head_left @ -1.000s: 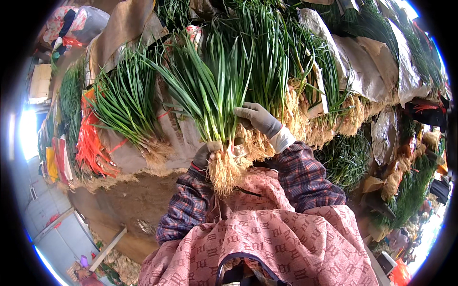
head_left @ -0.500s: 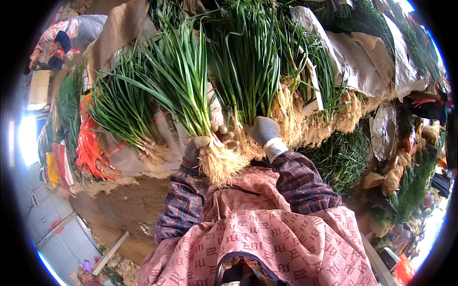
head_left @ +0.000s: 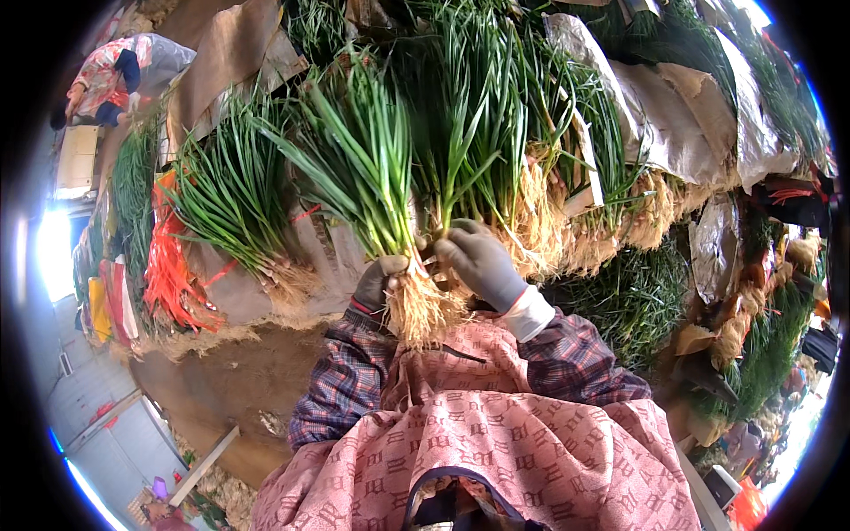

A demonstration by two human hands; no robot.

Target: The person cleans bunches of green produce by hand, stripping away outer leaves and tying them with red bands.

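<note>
My left hand (head_left: 379, 285), in a grey work glove, is closed round the lower stems of a bunch of green garlic (head_left: 367, 177). Long flat green leaves fan up and away from it, and the pale stringy roots (head_left: 421, 310) hang toward my apron. Just right of the bunch, my gloved right hand (head_left: 482, 264) has its fingers bent in a pinch round one or more separate stalks (head_left: 449, 199). Its fingertips are partly hidden among the stems. Beyond both hands lies a thick pile of the same greens (head_left: 469, 106), roots facing me.
A smaller bundle (head_left: 235, 195) lies to the left, beside red plastic strips (head_left: 173, 265). Brown and silvery sheets (head_left: 664, 106) cover greens at the far right. More greens (head_left: 620, 296) sit low to the right. Another person (head_left: 111, 75) is at the far left.
My right hand has drawn back from the pile and turned its fingers inward, toward the bunch. The bunch in my left hand has tipped a little more upright.
</note>
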